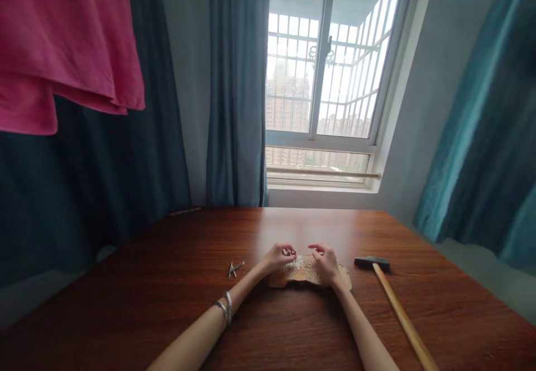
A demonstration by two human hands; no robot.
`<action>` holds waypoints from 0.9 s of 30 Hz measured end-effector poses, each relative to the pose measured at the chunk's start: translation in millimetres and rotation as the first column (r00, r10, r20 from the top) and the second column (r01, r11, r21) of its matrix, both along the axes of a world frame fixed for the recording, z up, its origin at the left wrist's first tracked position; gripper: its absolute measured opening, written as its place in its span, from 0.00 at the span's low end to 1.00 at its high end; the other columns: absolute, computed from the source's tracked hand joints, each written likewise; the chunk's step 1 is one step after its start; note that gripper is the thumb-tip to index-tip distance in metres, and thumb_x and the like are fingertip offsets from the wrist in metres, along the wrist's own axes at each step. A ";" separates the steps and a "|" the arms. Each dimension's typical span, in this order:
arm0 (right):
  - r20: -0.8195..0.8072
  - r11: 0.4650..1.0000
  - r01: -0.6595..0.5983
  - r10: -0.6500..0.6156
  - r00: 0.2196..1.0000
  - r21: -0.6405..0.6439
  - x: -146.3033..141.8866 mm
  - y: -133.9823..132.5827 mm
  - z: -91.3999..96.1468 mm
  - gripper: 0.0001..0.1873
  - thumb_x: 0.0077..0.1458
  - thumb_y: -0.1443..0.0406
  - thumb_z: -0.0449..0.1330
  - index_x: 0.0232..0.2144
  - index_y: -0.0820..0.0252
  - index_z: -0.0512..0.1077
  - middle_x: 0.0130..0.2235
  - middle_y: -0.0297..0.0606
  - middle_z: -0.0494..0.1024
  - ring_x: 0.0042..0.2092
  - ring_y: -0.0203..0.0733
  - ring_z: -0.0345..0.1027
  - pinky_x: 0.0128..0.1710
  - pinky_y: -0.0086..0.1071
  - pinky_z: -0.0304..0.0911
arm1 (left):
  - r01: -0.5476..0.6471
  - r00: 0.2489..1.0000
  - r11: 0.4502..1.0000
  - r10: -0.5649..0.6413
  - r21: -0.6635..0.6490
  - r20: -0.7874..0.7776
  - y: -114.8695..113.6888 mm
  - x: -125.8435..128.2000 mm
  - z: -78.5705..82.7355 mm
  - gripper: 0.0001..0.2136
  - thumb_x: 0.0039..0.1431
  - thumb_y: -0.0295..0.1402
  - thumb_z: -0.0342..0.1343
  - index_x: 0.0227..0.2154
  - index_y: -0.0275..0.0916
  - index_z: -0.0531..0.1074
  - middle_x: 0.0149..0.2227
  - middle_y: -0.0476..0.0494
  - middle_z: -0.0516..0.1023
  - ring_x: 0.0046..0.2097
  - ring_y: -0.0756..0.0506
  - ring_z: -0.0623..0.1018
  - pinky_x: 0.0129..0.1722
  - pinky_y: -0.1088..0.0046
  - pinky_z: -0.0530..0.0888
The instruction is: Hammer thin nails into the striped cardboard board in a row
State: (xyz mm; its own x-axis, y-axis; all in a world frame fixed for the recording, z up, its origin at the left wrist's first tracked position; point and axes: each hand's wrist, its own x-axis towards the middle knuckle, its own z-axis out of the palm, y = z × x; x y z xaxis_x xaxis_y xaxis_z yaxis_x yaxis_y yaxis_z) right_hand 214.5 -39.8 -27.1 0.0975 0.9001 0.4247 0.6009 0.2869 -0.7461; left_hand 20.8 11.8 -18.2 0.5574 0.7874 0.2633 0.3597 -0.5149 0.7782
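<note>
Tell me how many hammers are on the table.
1. The hammer lies on the table, right of the right hand, head toward the window; none seems hidden.

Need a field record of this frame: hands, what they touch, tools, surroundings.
left hand: fingertips pinched over wood piece; anything held is too small to tell
right hand: rests on wood piece, fingers loosely curled
wood piece: flat on table, top densely dotted
nails: loose, left of left hand, untouched
hammer: right of right hand, head at far end, untouched
left wrist: bracelets
background: window, curtains, pink cloth
</note>
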 end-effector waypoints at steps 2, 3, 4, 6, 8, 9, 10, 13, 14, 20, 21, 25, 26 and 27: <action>-0.001 0.999 0.035 -0.035 0.999 -0.010 6.9 0.7 -0.6 0.11 0.56 0.60 0.53 0.38 0.61 0.69 0.41 0.37 0.73 0.38 0.37 0.67 0.39 0.37 0.65 | -0.005 1.000 1.000 0.005 0.008 0.013 -0.4 0.0 -0.6 0.10 0.45 0.35 0.57 0.27 0.34 0.75 0.25 0.47 0.73 0.28 0.51 0.69 0.29 0.78 0.65; 0.000 0.999 0.046 -0.046 0.999 -0.015 8.6 0.8 -1.3 0.11 0.56 0.60 0.53 0.38 0.61 0.69 0.41 0.38 0.73 0.38 0.37 0.67 0.39 0.37 0.65 | -0.005 1.000 1.000 0.005 0.009 0.019 -0.1 -0.1 -1.5 0.10 0.45 0.36 0.57 0.28 0.34 0.75 0.26 0.47 0.73 0.28 0.51 0.69 0.29 0.78 0.65; 0.000 0.998 0.055 -0.055 0.998 -0.019 9.2 0.8 -2.1 0.11 0.56 0.60 0.53 0.38 0.61 0.69 0.41 0.38 0.72 0.38 0.37 0.67 0.38 0.37 0.66 | -0.006 1.000 1.000 0.006 0.010 0.023 0.4 -0.2 -2.7 0.10 0.45 0.36 0.57 0.28 0.33 0.75 0.26 0.47 0.73 0.28 0.51 0.69 0.29 0.78 0.65; 0.000 0.998 0.065 -0.065 0.998 -0.022 8.0 0.6 -3.3 0.11 0.56 0.60 0.53 0.38 0.61 0.69 0.41 0.37 0.73 0.38 0.37 0.68 0.38 0.37 0.66 | -0.003 1.000 1.000 0.002 0.008 0.021 2.1 -0.4 -5.7 0.10 0.45 0.36 0.57 0.28 0.33 0.75 0.26 0.47 0.74 0.28 0.52 0.69 0.29 0.78 0.65; -0.006 0.997 0.070 -0.070 0.997 -0.016 6.0 -0.6 -2.6 0.11 0.56 0.60 0.53 0.37 0.61 0.69 0.39 0.37 0.73 0.37 0.36 0.67 0.37 0.36 0.66 | -0.002 1.000 1.000 0.002 0.007 0.012 4.1 -0.7 -8.6 0.10 0.45 0.35 0.57 0.28 0.33 0.75 0.26 0.47 0.74 0.28 0.52 0.68 0.29 0.79 0.65; -0.012 0.997 0.074 -0.074 0.997 -0.009 5.4 -1.7 -1.2 0.11 0.56 0.60 0.53 0.36 0.61 0.69 0.39 0.37 0.73 0.36 0.36 0.67 0.37 0.36 0.66 | -0.001 1.000 1.000 0.001 0.009 0.009 5.0 -0.8 -9.8 0.10 0.46 0.35 0.57 0.28 0.33 0.75 0.26 0.47 0.74 0.28 0.52 0.68 0.29 0.79 0.65; -0.019 0.997 0.079 -0.079 0.997 0.000 5.3 -3.3 1.0 0.11 0.56 0.60 0.53 0.36 0.61 0.69 0.38 0.36 0.73 0.36 0.35 0.67 0.37 0.36 0.65 | 0.001 1.000 1.000 -0.001 0.012 0.006 5.7 -0.9 -10.7 0.10 0.46 0.35 0.56 0.28 0.33 0.75 0.26 0.47 0.74 0.28 0.52 0.68 0.29 0.79 0.65; -0.053 0.994 0.105 -0.103 0.993 0.034 7.7 -11.0 11.7 0.08 0.54 0.63 0.54 0.34 0.61 0.71 0.37 0.36 0.74 0.35 0.36 0.67 0.36 0.35 0.64 | 0.011 1.000 0.999 -0.011 0.032 0.005 7.0 -1.1 -11.7 0.10 0.46 0.35 0.57 0.28 0.33 0.75 0.27 0.46 0.74 0.28 0.52 0.69 0.29 0.79 0.65; -0.067 0.992 0.118 -0.114 0.991 0.047 9.2 -14.3 16.0 0.08 0.53 0.65 0.54 0.34 0.60 0.71 0.38 0.37 0.74 0.35 0.36 0.67 0.35 0.34 0.64 | 0.015 1.000 0.999 -0.016 0.041 0.005 7.0 -1.1 -11.5 0.10 0.46 0.35 0.57 0.28 0.33 0.75 0.27 0.46 0.74 0.29 0.52 0.69 0.29 0.79 0.65; -0.134 0.979 0.182 -0.169 0.976 0.091 16.6 -29.0 35.3 0.15 0.46 0.68 0.50 0.34 0.59 0.74 0.38 0.41 0.75 0.34 0.41 0.67 0.34 0.34 0.63 | 0.033 0.999 0.998 -0.033 0.050 -0.007 4.7 -0.8 -8.1 0.10 0.46 0.36 0.57 0.27 0.34 0.75 0.28 0.46 0.74 0.30 0.52 0.70 0.30 0.79 0.65; -0.139 0.978 0.184 -0.170 0.975 0.093 17.0 -29.7 36.6 0.16 0.45 0.67 0.50 0.34 0.60 0.74 0.37 0.41 0.76 0.34 0.42 0.67 0.33 0.34 0.63 | 0.033 0.999 0.999 -0.032 0.042 -0.011 4.2 -0.7 -7.6 0.10 0.46 0.36 0.57 0.27 0.34 0.75 0.28 0.47 0.74 0.30 0.52 0.70 0.30 0.79 0.65; -0.144 0.977 0.188 -0.173 0.974 0.099 16.2 -30.0 38.2 0.16 0.44 0.66 0.50 0.33 0.60 0.74 0.36 0.41 0.76 0.33 0.41 0.67 0.32 0.34 0.63 | 0.026 0.999 0.999 -0.025 0.032 -0.029 3.1 -0.7 -6.4 0.10 0.46 0.36 0.57 0.27 0.33 0.75 0.28 0.47 0.74 0.30 0.52 0.70 0.30 0.80 0.66; -0.144 0.977 0.189 -0.174 0.974 0.099 15.8 -30.0 38.3 0.16 0.44 0.66 0.50 0.33 0.60 0.74 0.36 0.40 0.76 0.32 0.41 0.67 0.32 0.33 0.63 | 0.026 0.999 0.999 -0.025 0.036 -0.031 3.1 -0.7 -6.2 0.09 0.46 0.35 0.57 0.27 0.33 0.75 0.27 0.48 0.74 0.30 0.53 0.70 0.30 0.80 0.66; -0.145 0.977 0.190 -0.175 0.974 0.098 15.4 -30.1 38.3 0.16 0.43 0.66 0.50 0.33 0.60 0.74 0.37 0.40 0.76 0.32 0.41 0.67 0.31 0.33 0.63 | 0.027 0.999 0.999 -0.026 0.038 -0.029 3.1 -0.7 -6.0 0.09 0.46 0.35 0.57 0.27 0.33 0.75 0.27 0.48 0.73 0.29 0.53 0.69 0.30 0.81 0.65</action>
State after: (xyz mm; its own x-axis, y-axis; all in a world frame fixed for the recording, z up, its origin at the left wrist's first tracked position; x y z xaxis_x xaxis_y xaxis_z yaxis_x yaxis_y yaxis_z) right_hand 229.9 -69.9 11.3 0.3186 0.8100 0.4923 0.5471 0.2670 -0.7933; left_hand 20.2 14.9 -24.2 0.5856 0.7617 0.2772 0.3672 -0.5542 0.7470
